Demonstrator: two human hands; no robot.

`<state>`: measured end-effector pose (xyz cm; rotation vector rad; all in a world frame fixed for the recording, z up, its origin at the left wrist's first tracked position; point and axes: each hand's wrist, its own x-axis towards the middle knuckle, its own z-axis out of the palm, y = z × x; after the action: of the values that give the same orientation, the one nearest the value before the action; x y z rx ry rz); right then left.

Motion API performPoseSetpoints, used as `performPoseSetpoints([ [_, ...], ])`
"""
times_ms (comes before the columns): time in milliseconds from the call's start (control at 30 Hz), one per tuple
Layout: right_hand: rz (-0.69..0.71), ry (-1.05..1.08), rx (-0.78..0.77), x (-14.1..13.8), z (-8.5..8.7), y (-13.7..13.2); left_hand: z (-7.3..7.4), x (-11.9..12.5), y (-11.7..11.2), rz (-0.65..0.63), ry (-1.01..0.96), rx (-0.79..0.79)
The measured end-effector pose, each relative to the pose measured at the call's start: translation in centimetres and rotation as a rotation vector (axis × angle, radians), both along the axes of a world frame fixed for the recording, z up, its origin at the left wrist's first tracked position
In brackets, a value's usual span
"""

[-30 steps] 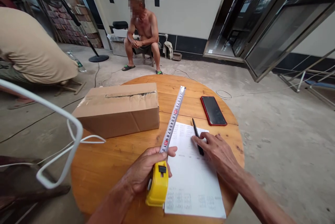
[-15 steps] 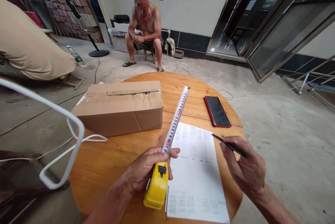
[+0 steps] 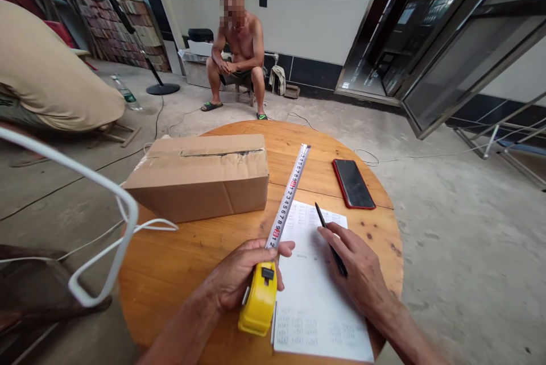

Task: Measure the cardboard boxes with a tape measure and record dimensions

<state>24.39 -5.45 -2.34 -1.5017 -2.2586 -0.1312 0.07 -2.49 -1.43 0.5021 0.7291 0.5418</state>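
Left hand (image 3: 239,272) pinches the tape (image 3: 288,197) just above its case (image 3: 258,303), over the table (image 3: 191,265); right hand (image 3: 360,262) pinches a pen (image 3: 338,260) over the paper (image 3: 315,291). Risk — a slackened left grip could let the tape snap back. Box (image 3: 205,186) on the table, left of the tape: top closed — contents not visible.

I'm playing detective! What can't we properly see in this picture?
All in the head view:
Inside the cardboard box: hidden by its sides and top.
Writing on the paper: too small and blurry.
Part of the paper: under the right hand.
Some left hand fingers: behind the yellow tape measure.
Person in tan: cut off by the left edge.
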Motion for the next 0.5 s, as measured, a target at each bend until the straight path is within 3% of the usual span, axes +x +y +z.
performPoseSetpoints([
  [167, 0.019, -0.273, 0.027, 0.2, 0.7, 2.5, -0.1, 0.2, 0.1, 0.022, 0.002, -0.008],
  [333, 0.104, -0.341, 0.038, 0.5, 1.9, 7.1, -0.4, 0.3, -0.1, 0.061, 0.006, -0.002],
  [500, 0.214, -0.369, 0.058, 0.6, 2.6, 11.1, -1.9, 0.5, -0.3, 0.089, 0.017, 0.003],
])
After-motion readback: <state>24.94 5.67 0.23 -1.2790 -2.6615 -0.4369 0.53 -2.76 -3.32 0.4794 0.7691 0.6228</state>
